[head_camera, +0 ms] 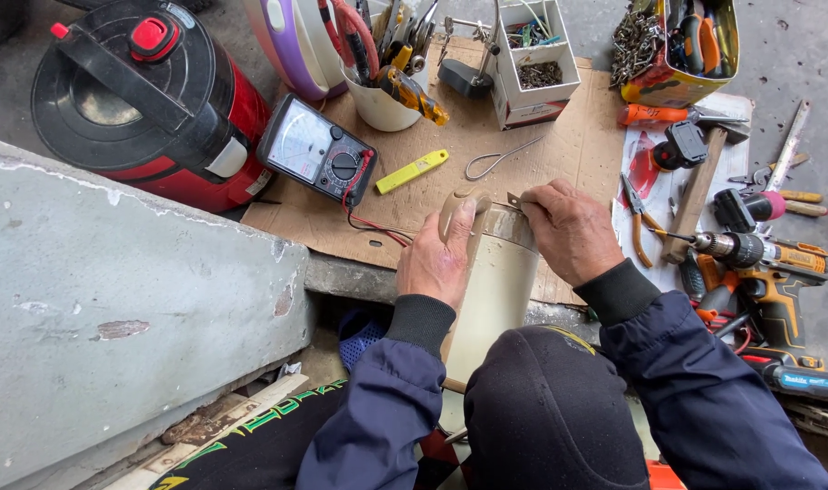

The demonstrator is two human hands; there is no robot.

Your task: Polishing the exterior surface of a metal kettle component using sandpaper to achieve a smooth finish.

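The cream kettle (pixel 495 290) lies across my knee, top toward twelve o'clock, still in one piece. My left hand (pixel 439 259) grips its handle, fingers wrapped; my right hand (pixel 570 231) pinches a small metal piece at the rim. Meter (pixel 316 150) at ten, drill (pixel 754 259) at three.

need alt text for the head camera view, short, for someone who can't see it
Both hands, left hand and right hand, grip a beige cylindrical appliance body held upright over the person's lap. Beyond it on cardboard lie an analog multimeter, a yellow tool and a cordless drill.
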